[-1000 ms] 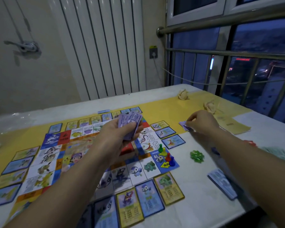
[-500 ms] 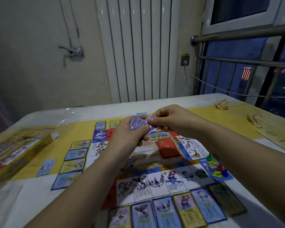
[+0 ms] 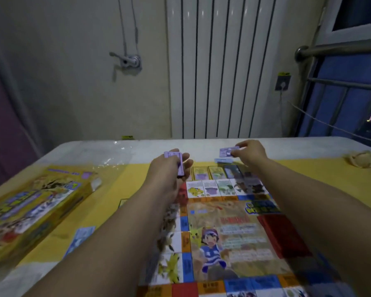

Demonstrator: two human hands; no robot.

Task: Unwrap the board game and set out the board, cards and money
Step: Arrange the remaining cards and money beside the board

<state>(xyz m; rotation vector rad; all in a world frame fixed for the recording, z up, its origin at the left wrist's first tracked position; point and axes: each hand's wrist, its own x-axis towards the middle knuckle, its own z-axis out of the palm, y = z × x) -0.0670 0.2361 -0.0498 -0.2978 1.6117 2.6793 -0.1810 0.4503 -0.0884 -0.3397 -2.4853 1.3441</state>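
Here, a white table (image 3: pixel 308 144) with a yellow cloth (image 3: pixel 129 181) on it. On the cloth, flat and open, the board (image 3: pixel 223 211), with a red deck (image 3: pixel 283 234) lying on its right part. Along the far edge of the board, a row of cards (image 3: pixel 210 172), face up, just beside it.

Above the far left corner of the board, the left hand (image 3: pixel 169 170), fingers curled round a stack of purple money (image 3: pixel 174 154). Further right, past the row of cards, the right hand (image 3: pixel 251 153), pinching one purple note (image 3: pixel 227 151) between thumb and fingertips, low over the table. Right under it, a pale note (image 3: pixel 223 160) lying flat. Cannot tell whether the two notes touch.

Off to the left, well apart from the board, the yellow game box (image 3: pixel 34 209), lying flat. Near its right side, a blue card (image 3: pixel 81 234) on the cloth. Behind the box, clear plastic wrap (image 3: pixel 114 156), crumpled on the table. Far right, a scrunched bit of paper (image 3: pixel 359 160). At the back, against the wall, a white radiator (image 3: pixel 221 71).
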